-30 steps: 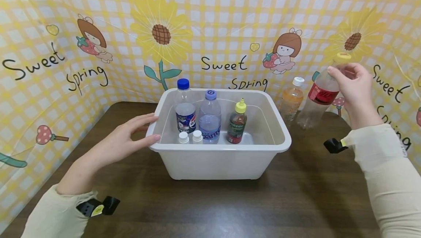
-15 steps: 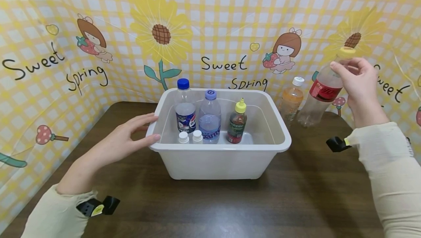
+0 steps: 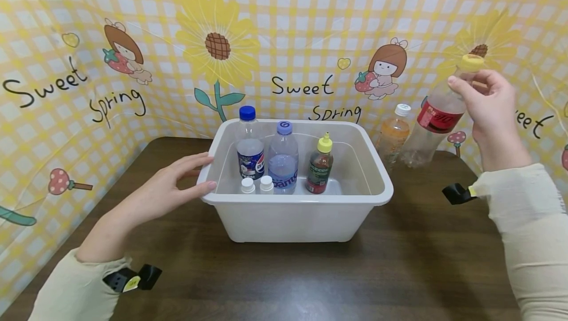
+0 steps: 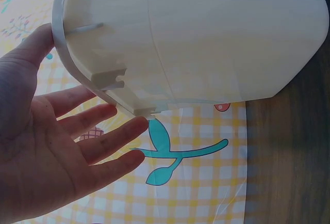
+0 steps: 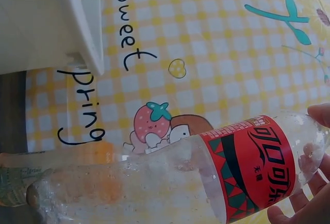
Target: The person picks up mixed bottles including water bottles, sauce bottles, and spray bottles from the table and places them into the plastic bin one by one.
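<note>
My right hand (image 3: pixel 491 106) grips a clear cola bottle (image 3: pixel 439 116) with a red label and yellow cap just below the neck. The bottle tilts, its cap leaning right and its base near an orange-drink bottle (image 3: pixel 394 136) with a white cap. My left hand (image 3: pixel 161 190) rests its thumb and fingertips on the left end of the white plastic bin (image 3: pixel 293 222). In the left wrist view its fingers (image 4: pixel 111 136) are spread and fairly straight along the rim. Inside the bin stand a blue-capped Pepsi bottle (image 3: pixel 251 158), a purple-capped bottle (image 3: pixel 283 163) and a yellow-topped squeeze bottle (image 3: pixel 319 170).
Two white caps (image 3: pixel 266 184) show just above the bin's front rim, the bottles below them hidden. The bin stands on a dark wooden table (image 3: pixel 284 281). A yellow checked cloth (image 3: pixel 293 25) with sunflowers hangs behind and at both sides.
My right hand has moved up and slightly right, raising the cola bottle with it. The left hand and the bin have stayed where they were.
</note>
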A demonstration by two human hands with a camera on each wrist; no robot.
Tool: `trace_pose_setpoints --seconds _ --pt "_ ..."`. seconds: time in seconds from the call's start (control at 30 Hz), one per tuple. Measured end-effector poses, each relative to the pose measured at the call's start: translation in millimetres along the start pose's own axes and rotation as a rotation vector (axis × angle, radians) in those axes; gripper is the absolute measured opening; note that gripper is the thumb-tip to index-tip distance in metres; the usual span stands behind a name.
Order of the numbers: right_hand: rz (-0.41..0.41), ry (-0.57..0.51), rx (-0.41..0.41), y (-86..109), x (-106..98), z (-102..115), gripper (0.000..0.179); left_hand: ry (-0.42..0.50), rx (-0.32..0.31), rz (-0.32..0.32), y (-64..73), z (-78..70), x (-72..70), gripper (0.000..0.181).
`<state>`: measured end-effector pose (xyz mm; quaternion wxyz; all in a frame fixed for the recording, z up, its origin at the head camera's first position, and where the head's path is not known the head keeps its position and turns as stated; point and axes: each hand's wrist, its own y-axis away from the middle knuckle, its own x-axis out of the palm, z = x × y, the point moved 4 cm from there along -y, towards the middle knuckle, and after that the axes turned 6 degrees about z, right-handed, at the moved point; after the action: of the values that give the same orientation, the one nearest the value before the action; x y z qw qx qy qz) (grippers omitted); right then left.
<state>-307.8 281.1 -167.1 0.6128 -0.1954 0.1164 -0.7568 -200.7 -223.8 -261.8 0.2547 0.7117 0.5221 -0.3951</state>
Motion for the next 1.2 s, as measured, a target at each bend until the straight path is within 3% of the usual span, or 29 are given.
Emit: trace_pose_setpoints --seconds 0.77,1.2 --pt "0.065 -0.127 -0.05 2.4 15.1 29.4 0.018 0.012 0.001 0.0 0.6 -0.3 0.1 0.063" --pt "0.078 -0.1 -0.101 2.3 23.5 42.7 0.016 0.014 0.006 0.0 -0.3 0.1 0.1 0.063"
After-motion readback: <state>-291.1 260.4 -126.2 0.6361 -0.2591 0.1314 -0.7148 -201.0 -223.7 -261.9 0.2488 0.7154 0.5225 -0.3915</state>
